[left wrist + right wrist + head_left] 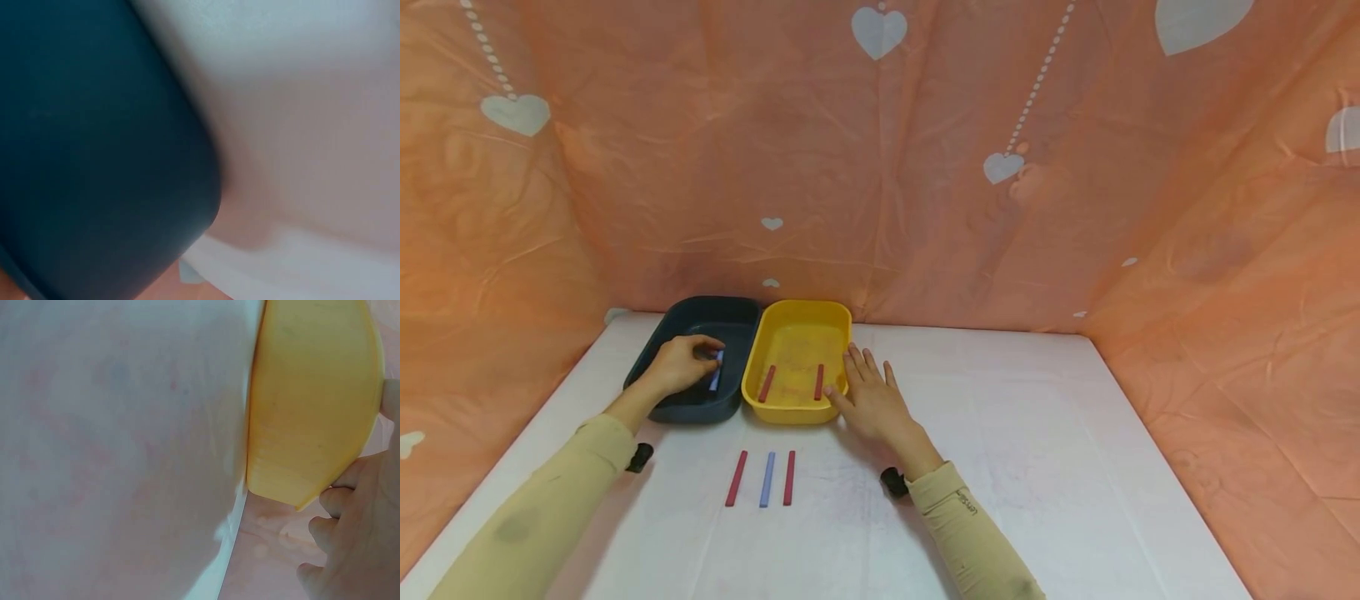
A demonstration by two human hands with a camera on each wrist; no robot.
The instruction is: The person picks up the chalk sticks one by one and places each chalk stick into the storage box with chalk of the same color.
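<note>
Pale blue and slim, the held stick [715,375] is inside the dark tray [696,413], its far end pinched between the thumb and fingers of our left hand [679,365]; we cannot tell whether it touches the floor. We judge it light and stiff, unlikely to break under gentle pressure, and its dull finish suggests little slipping. So narrow a piece suits a fingertip pinch, across the middle for balance or at one end where walls crowd us. Our right hand [876,404] grasps no stick, its fingers spread along the right side of the yellow tray [793,415]. Between two red sticks [737,478] on the table [1037,458], the second blue stick [767,479] should handle alike.
</note>
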